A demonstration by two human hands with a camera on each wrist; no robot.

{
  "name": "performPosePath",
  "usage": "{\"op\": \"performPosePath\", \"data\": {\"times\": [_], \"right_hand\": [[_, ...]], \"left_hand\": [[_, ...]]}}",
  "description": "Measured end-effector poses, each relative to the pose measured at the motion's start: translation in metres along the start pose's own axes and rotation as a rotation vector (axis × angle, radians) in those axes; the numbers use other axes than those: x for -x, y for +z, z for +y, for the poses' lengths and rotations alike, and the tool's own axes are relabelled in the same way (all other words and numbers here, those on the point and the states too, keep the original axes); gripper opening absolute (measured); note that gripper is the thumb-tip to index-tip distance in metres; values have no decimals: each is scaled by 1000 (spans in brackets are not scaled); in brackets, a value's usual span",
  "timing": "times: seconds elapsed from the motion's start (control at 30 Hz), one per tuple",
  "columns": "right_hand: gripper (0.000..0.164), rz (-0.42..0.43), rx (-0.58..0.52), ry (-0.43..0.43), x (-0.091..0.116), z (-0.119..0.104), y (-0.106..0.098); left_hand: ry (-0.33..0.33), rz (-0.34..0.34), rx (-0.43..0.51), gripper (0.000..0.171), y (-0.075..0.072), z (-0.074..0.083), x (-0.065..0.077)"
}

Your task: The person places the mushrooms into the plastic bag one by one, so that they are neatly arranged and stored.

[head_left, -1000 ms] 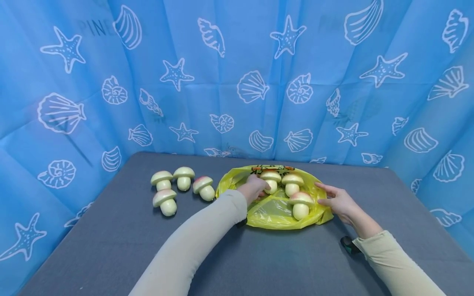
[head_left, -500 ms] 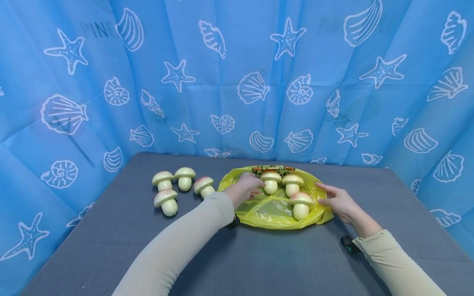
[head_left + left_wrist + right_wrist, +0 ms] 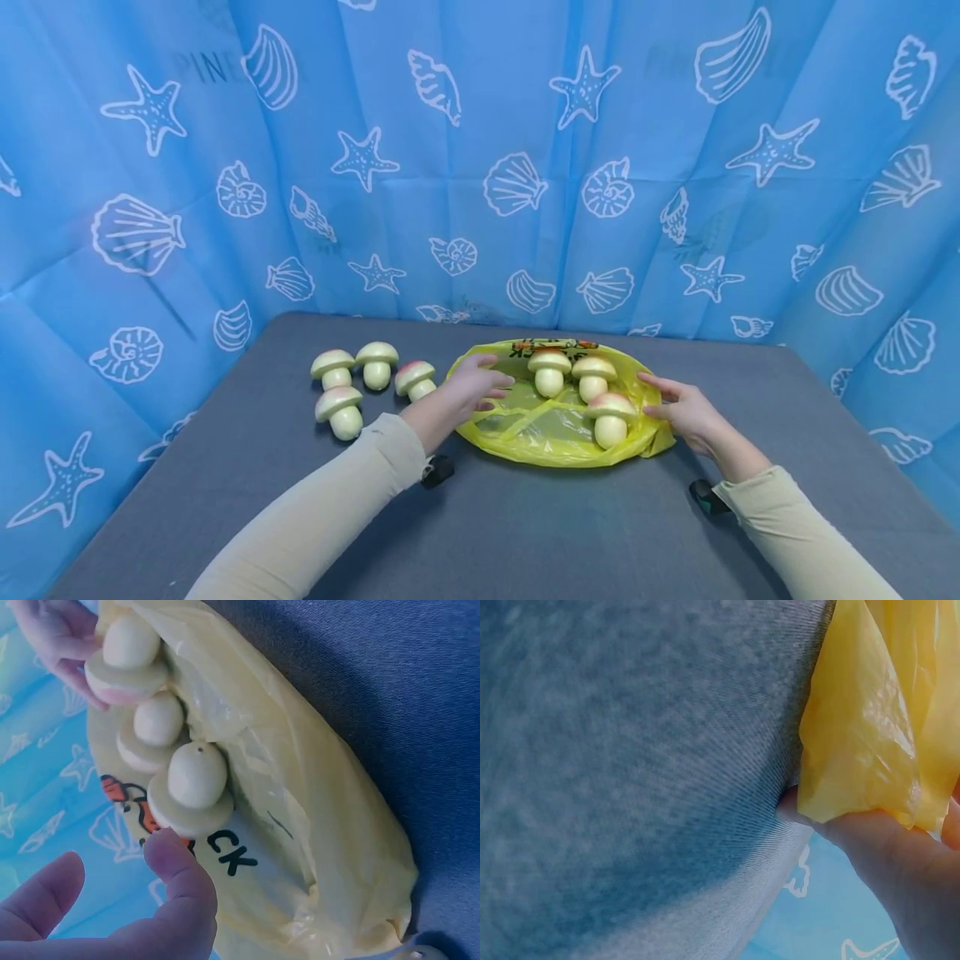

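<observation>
A yellow plastic bag (image 3: 536, 454) lies open-mouthed on the table, its printed side at the back. Three toy mushrooms, the nearest one (image 3: 611, 429) to the front right, sit inside it. My left hand (image 3: 476, 387) reaches over the bag's left side, fingers spread and holding nothing; in the left wrist view its thumb and finger stand apart below the mushrooms. My right hand (image 3: 688, 417) stays at the bag's right edge, fingers and thumb extended and spread against the plastic. The bag covers part of a right finger (image 3: 870, 832) in the right wrist view.
Left of the bag, several more mushrooms (image 3: 339, 412) lie on the grey cloth-covered table (image 3: 570, 533); the one (image 3: 416, 380) closest to the bag is partly behind my left hand and wrist. A blue curtain (image 3: 480, 125) with shell prints hangs behind and at both sides.
My left hand has let go of the leftmost mushroom in the bag and drawn back to the left. The right hand keeps its place at the bag's edge.
</observation>
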State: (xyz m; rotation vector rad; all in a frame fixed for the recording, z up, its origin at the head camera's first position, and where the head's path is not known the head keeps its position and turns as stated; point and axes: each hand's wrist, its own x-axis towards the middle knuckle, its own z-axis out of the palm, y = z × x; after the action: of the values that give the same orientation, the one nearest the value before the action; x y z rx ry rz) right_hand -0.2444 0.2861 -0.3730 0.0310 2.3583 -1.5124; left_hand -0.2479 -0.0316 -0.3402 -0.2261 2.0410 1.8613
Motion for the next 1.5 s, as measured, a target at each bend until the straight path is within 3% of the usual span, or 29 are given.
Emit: {"op": "performPosePath", "data": {"times": [0.7, 1.5], "right_hand": [[64, 5, -11, 17, -2, 1, 1], [64, 4, -1, 12, 2, 1, -1]], "left_hand": [[100, -33, 30, 59, -34, -9, 33], [138, 24, 2, 53, -80, -12, 63]]}}
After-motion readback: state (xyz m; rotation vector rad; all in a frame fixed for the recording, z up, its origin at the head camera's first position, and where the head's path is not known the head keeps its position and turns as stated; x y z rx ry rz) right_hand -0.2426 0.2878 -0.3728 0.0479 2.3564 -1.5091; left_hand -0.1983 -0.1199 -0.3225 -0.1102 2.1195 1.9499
